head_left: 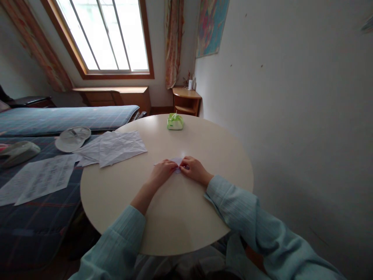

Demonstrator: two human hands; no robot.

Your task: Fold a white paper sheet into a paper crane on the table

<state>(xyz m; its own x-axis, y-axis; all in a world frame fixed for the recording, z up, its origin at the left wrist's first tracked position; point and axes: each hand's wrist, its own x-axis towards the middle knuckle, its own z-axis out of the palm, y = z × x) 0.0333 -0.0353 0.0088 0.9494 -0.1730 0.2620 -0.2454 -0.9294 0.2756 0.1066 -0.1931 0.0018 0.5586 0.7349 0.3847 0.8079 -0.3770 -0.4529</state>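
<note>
A small piece of folded white paper (176,160) lies on the round cream table (180,217), between my two hands. My left hand (165,170) has its fingers closed on the paper's left side, and a thin white point sticks out beyond the knuckles. On the right side, my right hand (192,167) pinches the paper with thumb and fingers bent. The fingertips of both hands nearly meet at the paper's middle. Much of the paper is hidden under the fingers, so its exact shape cannot be made out.
Several creased white sheets (122,147) lie at the table's left edge. A green tissue pack (175,121) stands at the far side. Left of the table, a plaid bed (37,229) bears a pale cap (72,139) and printed sheets (49,177). A white wall (291,136) borders the right.
</note>
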